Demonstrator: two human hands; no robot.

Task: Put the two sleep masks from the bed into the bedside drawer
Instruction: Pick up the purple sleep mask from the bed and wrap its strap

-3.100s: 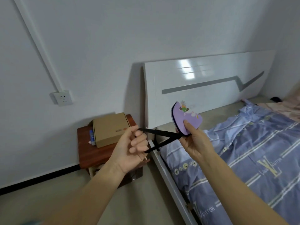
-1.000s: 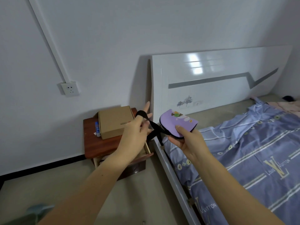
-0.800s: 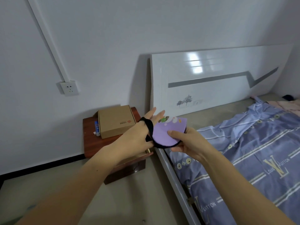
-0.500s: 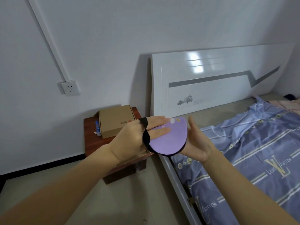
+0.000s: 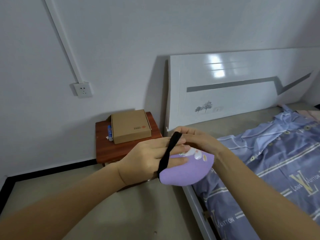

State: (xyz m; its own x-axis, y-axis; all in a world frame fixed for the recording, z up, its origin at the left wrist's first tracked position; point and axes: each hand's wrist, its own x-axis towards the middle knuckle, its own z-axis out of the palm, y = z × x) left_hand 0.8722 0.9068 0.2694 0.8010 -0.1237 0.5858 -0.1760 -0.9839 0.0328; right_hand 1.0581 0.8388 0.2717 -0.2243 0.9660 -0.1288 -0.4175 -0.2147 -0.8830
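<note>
A folded purple sleep mask (image 5: 186, 170) with a small cartoon print is held in front of me, over the bed's near corner. My left hand (image 5: 147, 160) lies on top of it, fingers flat, with the black elastic strap (image 5: 168, 150) stretched across its fingers. My right hand (image 5: 199, 138) pinches the strap's upper end and covers the mask's far side. The reddish wooden bedside table (image 5: 103, 144) stands behind my hands; its drawer is hidden by my left hand. I see no second mask.
A closed cardboard box (image 5: 130, 128) and a small blue tube (image 5: 109, 134) sit on the bedside table. The white headboard (image 5: 233, 87) and a blue patterned cover (image 5: 277, 170) on the bed are at right. A wall socket (image 5: 82, 90) is at left. Bare floor lies below.
My hands folded the mask and brought it flat. My right hand went from beneath the mask to the strap's end, pulling the strap over my left fingers.
</note>
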